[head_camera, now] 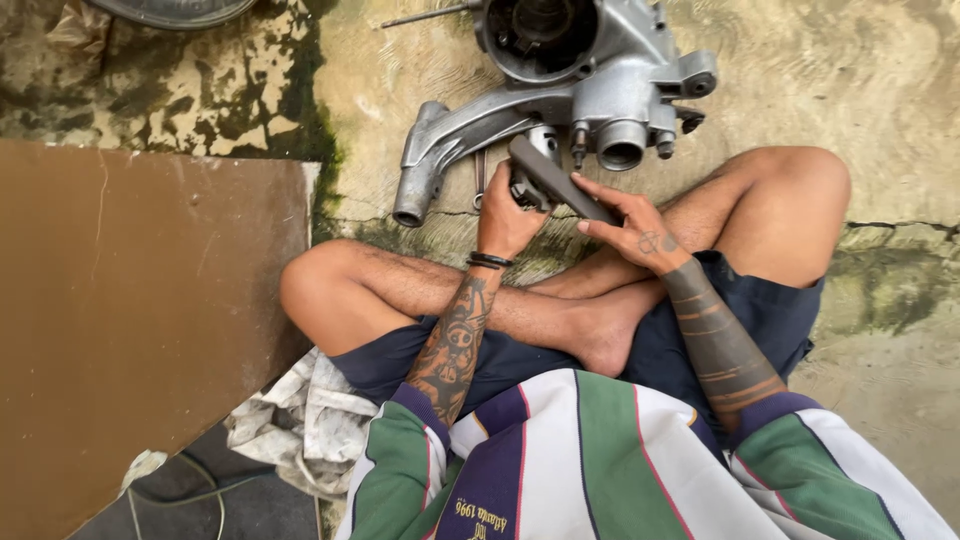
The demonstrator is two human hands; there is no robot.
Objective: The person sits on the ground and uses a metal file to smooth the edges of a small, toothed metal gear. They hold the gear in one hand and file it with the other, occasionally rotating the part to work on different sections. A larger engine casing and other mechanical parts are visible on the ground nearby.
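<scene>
Between the person's crossed bare legs and the engine casing, both hands work on a dark flat bar (553, 180). The left hand (505, 215) is curled closed around the bar's lower part together with a small metal piece that its fingers mostly hide, so what that piece is cannot be told. The right hand (635, 228) lies along the bar's other end with its fingers half extended, fingertips pressed on the top face and the thumb tucked underneath, a loose pinch rather than a fist. The bar slants from upper left to lower right and sits just in front of the grey aluminium engine casing (590, 85), which rests on the stained concrete floor (860, 90). A long cast arm of the casing reaches down to the left, and a slim wrench (480, 182) lies on the floor beside it, close to the left hand. A black band circles the left wrist. To the left lies a brown board (130, 320), and a crumpled white rag (300, 420) sits by the left thigh.
</scene>
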